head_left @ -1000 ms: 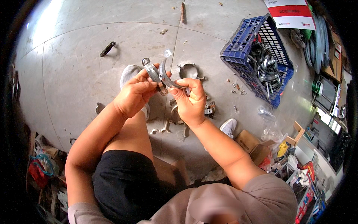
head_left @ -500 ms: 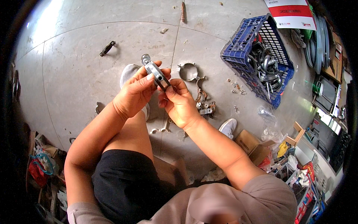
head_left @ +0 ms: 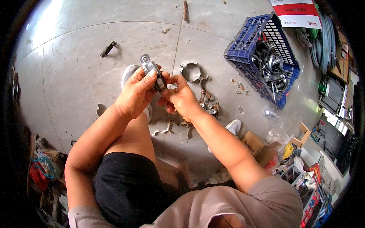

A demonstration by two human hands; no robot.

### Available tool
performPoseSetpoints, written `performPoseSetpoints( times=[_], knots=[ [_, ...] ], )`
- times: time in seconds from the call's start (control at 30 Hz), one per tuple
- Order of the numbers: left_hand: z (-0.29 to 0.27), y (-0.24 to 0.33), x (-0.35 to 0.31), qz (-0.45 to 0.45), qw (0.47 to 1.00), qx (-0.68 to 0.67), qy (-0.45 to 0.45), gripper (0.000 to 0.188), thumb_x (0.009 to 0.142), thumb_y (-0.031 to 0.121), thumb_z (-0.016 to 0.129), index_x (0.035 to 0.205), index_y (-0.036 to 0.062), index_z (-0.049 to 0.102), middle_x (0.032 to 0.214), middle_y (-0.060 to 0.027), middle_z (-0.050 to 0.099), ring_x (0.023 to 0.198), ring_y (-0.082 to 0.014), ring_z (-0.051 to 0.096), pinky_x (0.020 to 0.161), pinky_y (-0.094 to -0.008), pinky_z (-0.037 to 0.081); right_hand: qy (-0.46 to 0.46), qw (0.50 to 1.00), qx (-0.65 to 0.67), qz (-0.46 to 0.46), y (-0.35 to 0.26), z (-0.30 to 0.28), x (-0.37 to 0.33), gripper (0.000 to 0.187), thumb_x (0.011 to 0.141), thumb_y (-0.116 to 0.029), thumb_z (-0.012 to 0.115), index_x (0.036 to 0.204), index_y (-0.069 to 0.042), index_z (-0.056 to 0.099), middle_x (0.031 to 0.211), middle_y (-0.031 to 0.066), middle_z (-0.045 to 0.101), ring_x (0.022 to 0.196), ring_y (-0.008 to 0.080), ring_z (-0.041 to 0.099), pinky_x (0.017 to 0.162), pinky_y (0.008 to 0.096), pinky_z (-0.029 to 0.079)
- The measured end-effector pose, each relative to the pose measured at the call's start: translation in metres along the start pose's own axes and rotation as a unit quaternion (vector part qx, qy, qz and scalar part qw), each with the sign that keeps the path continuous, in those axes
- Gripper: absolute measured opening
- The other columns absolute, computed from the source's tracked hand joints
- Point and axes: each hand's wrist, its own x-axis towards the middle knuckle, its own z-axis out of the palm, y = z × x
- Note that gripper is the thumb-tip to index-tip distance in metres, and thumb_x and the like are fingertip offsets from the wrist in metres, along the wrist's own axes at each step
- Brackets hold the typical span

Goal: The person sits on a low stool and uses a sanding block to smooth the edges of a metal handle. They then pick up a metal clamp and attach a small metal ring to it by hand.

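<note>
Above the floor, in front of my knee, I hold a silver metal pipe clamp [head_left: 148,66] with an eyelet at its far end. My left hand [head_left: 133,94] is closed around its middle, thumb lying on top. The fingers of my right hand [head_left: 183,99] pinch its near end, where they partly hide it. To the right of my hands, a round ring clamp [head_left: 181,71] lies on the floor. Nearer to me is a heap of rusty and silver clamp parts [head_left: 213,109], partly behind my right hand.
A blue plastic crate [head_left: 242,53] on the right holds several metal clamps [head_left: 274,68]. Small nuts [head_left: 239,86] lie scattered beside it. A dark clamp piece [head_left: 108,49] lies at the far left, and a cardboard box [head_left: 254,143] stands near my right shoe [head_left: 233,127].
The clamp has turned slightly and moved a little left in my hands. My right hand has shifted down and its grip on the near end has changed.
</note>
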Motion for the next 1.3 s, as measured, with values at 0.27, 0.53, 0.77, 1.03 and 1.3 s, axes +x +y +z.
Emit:
performPoseSetpoints(
  times=[0.27, 0.53, 0.77, 1.03, 1.3],
  knots=[
    [-0.006, -0.001, 0.002, -0.014, 0.999, -0.045, 0.005, 0.017, 0.087, 0.02, 0.049, 0.098, 0.0067, 0.048, 0.085, -0.0071, 0.057, 0.083, -0.0206, 0.056, 0.067, -0.0325, 0.047, -0.021, 0.995, -0.056, 0.081, -0.005, -0.003, -0.003, 0.03, 0.08, -0.019, 0.062, 0.103, -0.009, 0.044, 0.065, 0.0042, 0.058, 0.045, 0.0083, 0.049, 0.037, 0.0193, 0.033],
    [-0.004, -0.002, 0.007, -0.008, 0.996, -0.084, 0.036, 0.015, 0.088, 0.02, 0.046, 0.095, 0.0062, 0.048, 0.085, -0.0058, 0.057, 0.082, -0.0204, 0.057, 0.077, -0.0343, 0.046, -0.034, 0.998, -0.054, 0.027, 0.012, -0.014, 0.001, 0.034, 0.076, -0.018, 0.067, 0.103, -0.003, 0.053, 0.077, 0.0019, 0.058, 0.062, 0.0068, 0.053, 0.048, 0.0185, 0.039],
    [-0.018, 0.001, 0.01, -0.014, 0.981, -0.171, 0.085, 0.016, 0.088, 0.021, 0.046, 0.09, 0.0065, 0.052, 0.082, -0.0013, 0.058, 0.081, -0.0158, 0.06, 0.085, -0.0363, 0.045, -0.081, 0.994, -0.047, -0.059, 0.005, -0.006, -0.012, 0.029, 0.079, -0.01, 0.061, 0.104, 0.002, 0.053, 0.083, 0.0033, 0.058, 0.071, 0.0074, 0.054, 0.057, 0.0201, 0.045],
    [-0.001, -0.001, 0.014, -0.003, 0.991, -0.135, -0.006, 0.014, 0.086, 0.017, 0.049, 0.092, 0.0044, 0.05, 0.086, -0.0041, 0.058, 0.084, -0.019, 0.056, 0.084, -0.036, 0.044, -0.012, 0.998, -0.041, -0.043, 0.001, -0.012, -0.019, 0.02, 0.083, -0.016, 0.057, 0.091, 0.002, 0.054, 0.079, 0.0056, 0.058, 0.062, 0.0084, 0.055, 0.049, 0.0197, 0.045],
    [0.121, -0.027, -0.009, -0.022, 0.992, 0.043, -0.119, 0.015, 0.084, 0.009, 0.051, 0.098, 0.0049, 0.049, 0.087, -0.0055, 0.058, 0.086, -0.0196, 0.053, 0.083, -0.0323, 0.041, 0.006, 0.993, -0.061, -0.099, -0.028, -0.069, -0.11, 0.012, 0.08, -0.01, 0.054, 0.08, 0.001, 0.051, 0.067, 0.0063, 0.058, 0.054, 0.012, 0.056, 0.046, 0.0249, 0.046]
  ],
)
